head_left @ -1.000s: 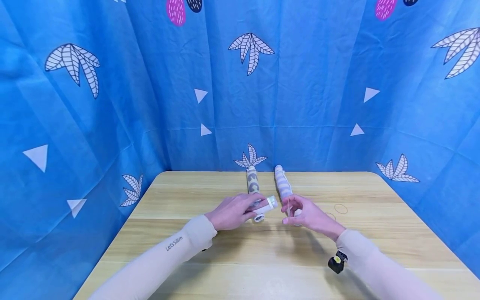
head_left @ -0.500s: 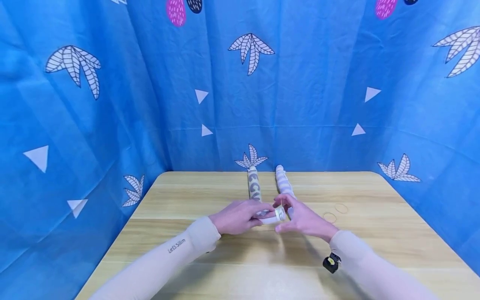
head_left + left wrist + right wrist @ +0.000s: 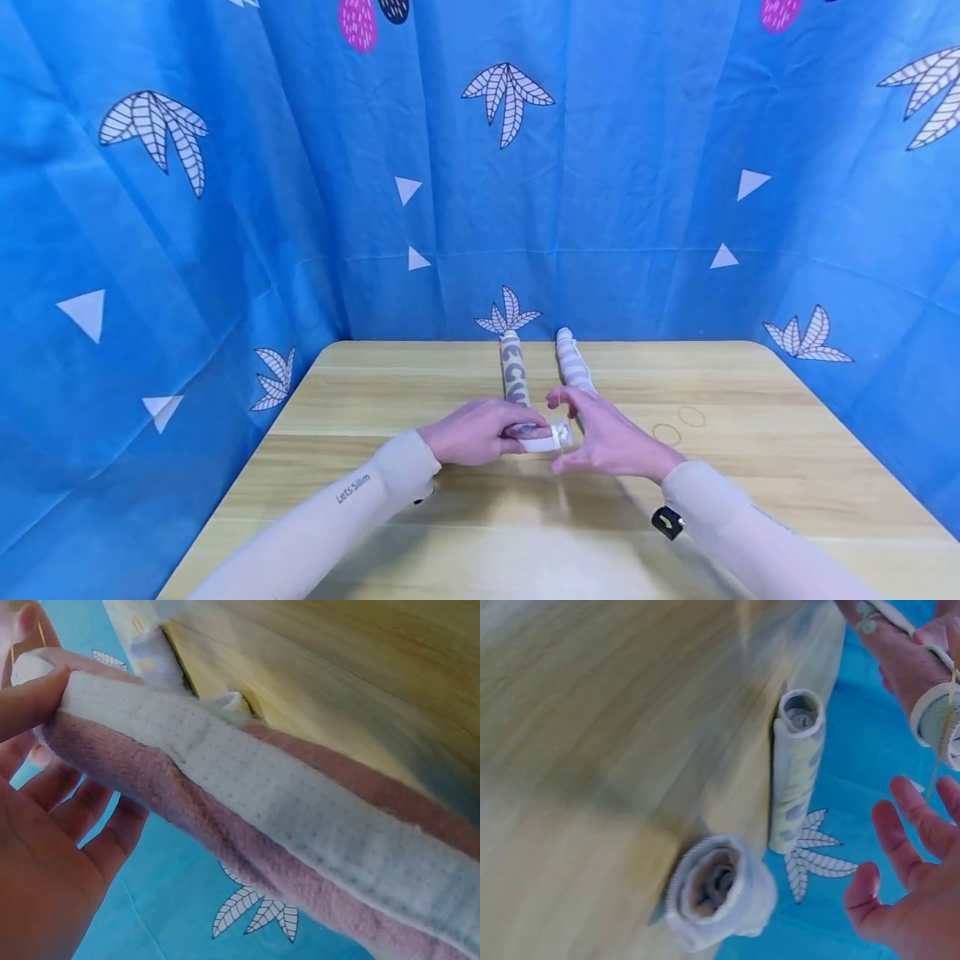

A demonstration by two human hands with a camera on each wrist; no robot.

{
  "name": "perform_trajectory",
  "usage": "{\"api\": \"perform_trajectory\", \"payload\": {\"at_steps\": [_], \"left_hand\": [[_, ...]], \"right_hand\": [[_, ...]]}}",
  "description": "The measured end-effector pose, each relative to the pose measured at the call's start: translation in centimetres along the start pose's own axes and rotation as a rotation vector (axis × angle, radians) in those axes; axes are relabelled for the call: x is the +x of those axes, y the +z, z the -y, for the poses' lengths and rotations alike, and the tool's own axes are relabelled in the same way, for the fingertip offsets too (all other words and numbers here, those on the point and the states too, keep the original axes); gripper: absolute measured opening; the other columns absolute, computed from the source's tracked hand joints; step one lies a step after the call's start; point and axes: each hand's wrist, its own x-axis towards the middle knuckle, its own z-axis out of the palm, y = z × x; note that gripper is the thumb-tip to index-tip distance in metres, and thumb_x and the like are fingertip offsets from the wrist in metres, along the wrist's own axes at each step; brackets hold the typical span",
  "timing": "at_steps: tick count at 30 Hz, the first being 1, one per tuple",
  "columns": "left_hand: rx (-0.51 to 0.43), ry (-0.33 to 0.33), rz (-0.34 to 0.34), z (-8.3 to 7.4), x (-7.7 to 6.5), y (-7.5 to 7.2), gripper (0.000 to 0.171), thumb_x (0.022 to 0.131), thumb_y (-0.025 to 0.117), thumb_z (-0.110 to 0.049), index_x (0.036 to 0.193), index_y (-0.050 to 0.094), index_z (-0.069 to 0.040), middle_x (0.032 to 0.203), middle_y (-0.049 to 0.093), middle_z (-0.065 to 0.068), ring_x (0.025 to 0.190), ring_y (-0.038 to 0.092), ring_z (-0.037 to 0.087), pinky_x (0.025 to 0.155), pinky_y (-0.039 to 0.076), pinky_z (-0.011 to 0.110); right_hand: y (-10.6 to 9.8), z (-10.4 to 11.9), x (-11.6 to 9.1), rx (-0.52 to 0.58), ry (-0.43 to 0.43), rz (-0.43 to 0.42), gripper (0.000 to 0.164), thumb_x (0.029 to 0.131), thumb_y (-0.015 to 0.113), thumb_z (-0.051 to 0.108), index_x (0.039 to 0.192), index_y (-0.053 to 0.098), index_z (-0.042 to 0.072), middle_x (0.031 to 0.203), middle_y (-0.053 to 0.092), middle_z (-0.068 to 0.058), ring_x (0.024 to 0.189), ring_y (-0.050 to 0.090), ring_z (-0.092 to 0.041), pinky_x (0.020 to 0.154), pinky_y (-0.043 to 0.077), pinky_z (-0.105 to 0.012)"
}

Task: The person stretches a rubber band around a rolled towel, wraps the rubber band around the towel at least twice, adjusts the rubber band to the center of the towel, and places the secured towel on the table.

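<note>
My left hand (image 3: 476,433) grips a rolled towel (image 3: 247,802), pinkish brown with a pale dotted border along it. The roll lies crosswise above the table, its end pointing to the right. My right hand (image 3: 611,437) is just beyond that end, thumb and fingers spread in a C shape. A thin rubber band (image 3: 950,712) stretches across its fingers, in front of the roll's open end in the right wrist view. Whether the band touches the towel I cannot tell. Behind the hands, a rolled towel with grey shapes (image 3: 514,371) and a striped rolled towel (image 3: 573,367) lie on the table.
Two more rubber bands lie on the wooden table (image 3: 420,375) to the right of my right hand. A blue patterned curtain (image 3: 630,167) hangs along the table's back and sides.
The held roll has moved right and slightly down, its end turning level. My right hand has shifted left and spread its fingers wider, bringing the rubber band to the roll's end.
</note>
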Motion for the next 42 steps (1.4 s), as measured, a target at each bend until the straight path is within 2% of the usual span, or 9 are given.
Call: {"api": "perform_trajectory", "payload": {"at_steps": [6, 12, 15, 21, 27, 32, 37, 42], "left_hand": [[0.001, -0.028, 0.009, 0.0, 0.2, -0.3, 0.034, 0.092, 0.074, -0.027, 0.124, 0.067, -0.038, 0.111, 0.068, -0.019, 0.095, 0.060, 0.003, 0.090, 0.052, 0.030], [0.046, -0.020, 0.017, 0.0, 0.1, -0.1, 0.031, 0.092, 0.074, -0.028, 0.122, 0.069, -0.037, 0.108, 0.069, -0.019, 0.092, 0.060, 0.003, 0.087, 0.052, 0.030], [0.045, -0.013, 0.014, 0.1, 0.0, 0.0, 0.032, 0.094, 0.072, -0.028, 0.124, 0.067, -0.037, 0.111, 0.068, -0.018, 0.096, 0.061, 0.004, 0.089, 0.052, 0.031], [0.011, -0.051, -0.008, 0.1, -0.5, -0.4, 0.036, 0.095, 0.070, -0.023, 0.129, 0.064, -0.035, 0.120, 0.067, -0.016, 0.105, 0.062, 0.005, 0.097, 0.052, 0.035], [0.000, -0.026, -0.009, -0.2, -0.5, -0.8, 0.036, 0.096, 0.069, -0.025, 0.130, 0.063, -0.034, 0.121, 0.067, -0.015, 0.104, 0.061, 0.006, 0.096, 0.051, 0.034], [0.012, -0.014, -0.003, -0.3, -0.4, -0.6, 0.036, 0.095, 0.071, -0.024, 0.129, 0.065, -0.033, 0.120, 0.067, -0.014, 0.103, 0.060, 0.006, 0.095, 0.051, 0.032], [0.066, 0.012, -0.026, -0.3, -0.3, -0.2, 0.035, 0.093, 0.072, -0.023, 0.127, 0.066, -0.032, 0.118, 0.069, -0.013, 0.103, 0.063, 0.006, 0.095, 0.052, 0.032], [0.153, 0.015, -0.048, -0.8, -0.1, 0.1, 0.029, 0.094, 0.071, -0.021, 0.121, 0.067, -0.030, 0.110, 0.070, -0.013, 0.095, 0.064, 0.007, 0.089, 0.054, 0.031]], "right_hand": [[-0.1, 1.1, 0.1, -0.103, 0.002, 0.003, 0.094, 0.059, 0.089, 0.062, 0.137, 0.045, 0.033, 0.130, 0.053, 0.003, 0.111, 0.053, -0.020, 0.082, 0.048, -0.039], [0.2, 1.7, 0.1, -0.180, -0.007, 0.009, 0.092, 0.058, 0.082, 0.073, 0.134, 0.046, 0.037, 0.127, 0.056, 0.009, 0.114, 0.053, -0.018, 0.090, 0.047, -0.047], [0.1, 1.8, 0.3, -0.191, 0.000, 0.007, 0.092, 0.058, 0.083, 0.073, 0.135, 0.046, 0.037, 0.126, 0.057, 0.007, 0.114, 0.053, -0.017, 0.092, 0.047, -0.049], [-0.3, 1.4, 0.0, -0.189, 0.049, 0.010, 0.097, 0.058, 0.088, 0.065, 0.139, 0.044, 0.035, 0.133, 0.055, 0.003, 0.115, 0.055, -0.020, 0.094, 0.044, -0.049], [-0.1, 1.5, 0.0, -0.160, 0.006, 0.003, 0.104, 0.056, 0.084, 0.072, 0.144, 0.041, 0.037, 0.136, 0.052, 0.007, 0.116, 0.054, -0.016, 0.094, 0.046, -0.051], [0.1, 1.7, 0.3, -0.172, -0.030, -0.005, 0.100, 0.054, 0.085, 0.072, 0.139, 0.044, 0.038, 0.133, 0.053, 0.012, 0.112, 0.052, -0.012, 0.092, 0.045, -0.047], [0.3, 2.1, 0.5, -0.200, -0.025, -0.020, 0.094, 0.054, 0.090, 0.065, 0.134, 0.049, 0.037, 0.129, 0.056, 0.013, 0.112, 0.052, -0.013, 0.097, 0.044, -0.050], [0.5, 2.6, 0.6, -0.236, -0.022, -0.016, 0.091, 0.058, 0.084, 0.070, 0.135, 0.050, 0.033, 0.130, 0.058, 0.015, 0.116, 0.052, -0.014, 0.101, 0.041, -0.053]]}}
